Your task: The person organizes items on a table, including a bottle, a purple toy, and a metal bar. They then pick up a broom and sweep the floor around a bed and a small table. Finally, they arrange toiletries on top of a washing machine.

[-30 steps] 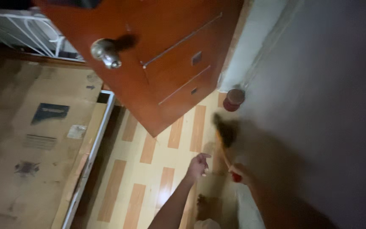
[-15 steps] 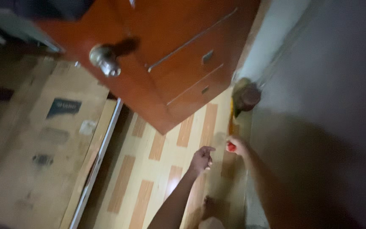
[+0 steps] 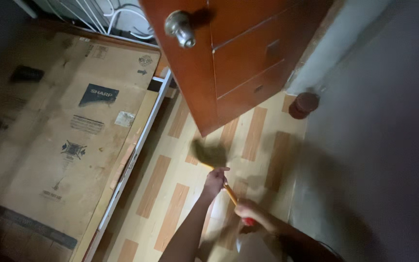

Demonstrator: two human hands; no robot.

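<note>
— While the view is dim and a little blurred, what do the person's hands hold?

— Both are on a small broom. The left hand sits higher on the orange handle, fingers curled around it. The right hand is clenched on the lower end, where a red cap shows.

— Where is the broom?

— Its dark bristle head is over the striped tile floor, near the bottom corner of the wooden door. Whether the bristles touch the floor cannot be told.

— What lies around it?

— A flattened cardboard sheet covers the floor's left side, with a white metal frame along its edge. A metal knob sits on the door. A round dark-red container stands in the far corner by the grey wall, well apart from the broom.
</note>
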